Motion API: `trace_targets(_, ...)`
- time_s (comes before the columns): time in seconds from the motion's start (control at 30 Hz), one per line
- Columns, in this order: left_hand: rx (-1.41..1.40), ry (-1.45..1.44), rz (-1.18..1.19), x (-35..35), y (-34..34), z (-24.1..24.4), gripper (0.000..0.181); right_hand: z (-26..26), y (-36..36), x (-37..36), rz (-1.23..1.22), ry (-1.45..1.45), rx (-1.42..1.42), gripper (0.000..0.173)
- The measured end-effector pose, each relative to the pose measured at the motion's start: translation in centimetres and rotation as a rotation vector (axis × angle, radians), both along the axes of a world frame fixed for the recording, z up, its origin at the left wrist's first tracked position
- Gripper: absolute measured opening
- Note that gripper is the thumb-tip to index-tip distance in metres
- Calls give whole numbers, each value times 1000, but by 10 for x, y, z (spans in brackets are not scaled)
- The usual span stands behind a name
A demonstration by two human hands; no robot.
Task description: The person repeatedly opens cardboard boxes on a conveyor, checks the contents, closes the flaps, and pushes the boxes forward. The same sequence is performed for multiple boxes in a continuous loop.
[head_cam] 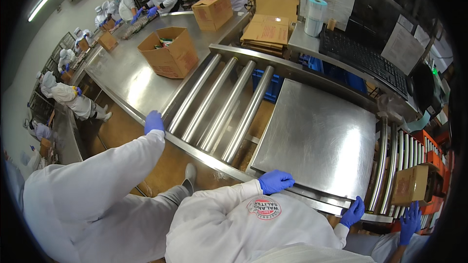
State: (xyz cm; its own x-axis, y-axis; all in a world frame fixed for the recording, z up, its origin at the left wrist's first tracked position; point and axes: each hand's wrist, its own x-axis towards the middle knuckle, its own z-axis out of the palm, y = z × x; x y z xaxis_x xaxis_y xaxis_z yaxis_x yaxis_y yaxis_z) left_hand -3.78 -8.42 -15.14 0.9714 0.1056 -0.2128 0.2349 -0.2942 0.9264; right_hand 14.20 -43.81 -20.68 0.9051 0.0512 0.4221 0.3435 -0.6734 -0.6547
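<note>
My left hand [276,182], in a blue glove, rests with curled fingers at the near edge of a flat stainless steel platform [318,135]; nothing shows in it. At the near right corner of that platform is my right hand [353,212], also gloved in blue. Its fingers touch the corner, but their grip is partly hidden. Left of the platform run several steel rollers [234,106] in a metal frame. An open cardboard box [170,56] with packets inside stands on the steel table [124,76] beyond them.
A co-worker's gloved hand [154,122] touches the table's corner at left. Another co-worker's hand [410,223] is near an open carton [410,185] on the right-hand rollers. Flattened cartons [267,31], a keyboard [365,62] and a label roll [315,16] lie beyond. Co-workers line the far left.
</note>
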Motion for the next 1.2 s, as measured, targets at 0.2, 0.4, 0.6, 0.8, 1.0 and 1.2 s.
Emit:
trace_targets(0.2,39,15,-26,0,1,0,32,0,-2,-1,-8,21,21,22)
trace_targets(0.4,99,-40,-24,-2,-1,3,32,-7,-7,0,-9,43,81,22)
trace_targets(0.6,42,-8,19,-2,-2,-3,31,-9,-6,2,25,6,55,21)
trace_targets(0.8,43,32,10,0,-3,1,31,-7,-5,2,37,-36,-24,20)
trace_targets(1.0,89,86,35,6,-5,4,33,4,-1,0,112,-9,25,15)
trace_targets(1.2,107,69,145,1,-15,9,31,0,-7,5,193,-57,-33,13)
